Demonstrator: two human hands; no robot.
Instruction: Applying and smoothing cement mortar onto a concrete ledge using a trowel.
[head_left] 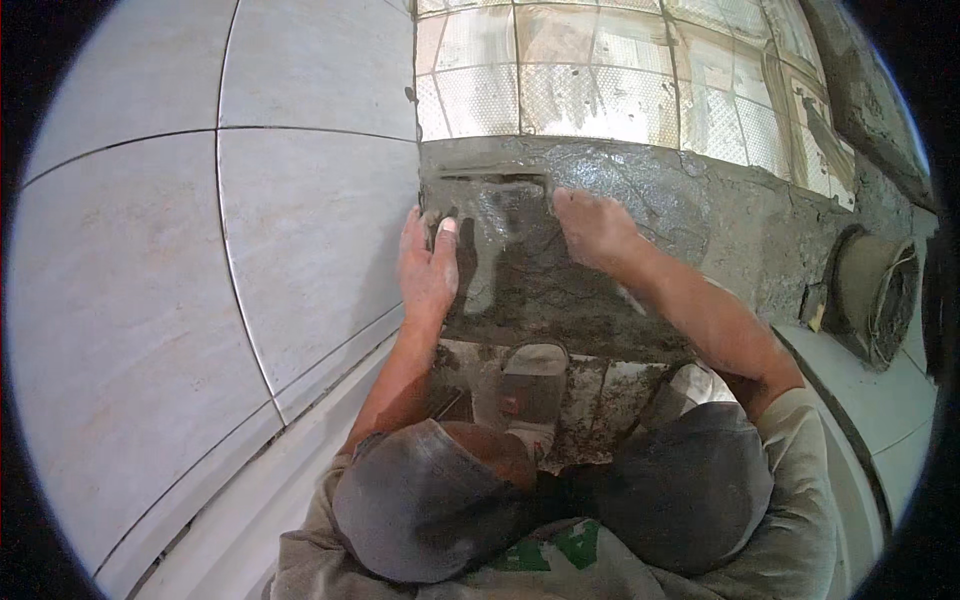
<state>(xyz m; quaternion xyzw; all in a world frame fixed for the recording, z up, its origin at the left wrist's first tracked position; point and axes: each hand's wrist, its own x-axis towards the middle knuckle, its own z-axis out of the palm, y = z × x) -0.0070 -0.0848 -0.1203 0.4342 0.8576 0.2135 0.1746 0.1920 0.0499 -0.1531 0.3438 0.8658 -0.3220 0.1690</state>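
My left hand (pixel 430 268) reaches up to the corner beside the tiled wall, its thumb and fingers stretched and apart against the wet grey mortar. Farther right, my right hand (pixel 597 228) is closed, knuckles up, close over the mortar; what it grips is hidden. A thin dark straight edge (pixel 495 178) runs across between the hands and bends down near my right fingers; I cannot tell whether it belongs to a tool. Smooth, shiny mortar (pixel 640 180) covers the band above and right of my right hand. Darker, rougher mortar (pixel 540 265) lies below, partly shadowed.
Large pale wall tiles (pixel 310 240) rise on the left. Patterned glass-like blocks (pixel 600 95) fill the far side. A mortar-caked bucket (pixel 868 290) lies tilted at the right, by pale tiles (pixel 850 380). My shoe (pixel 533 385) and knees are close below.
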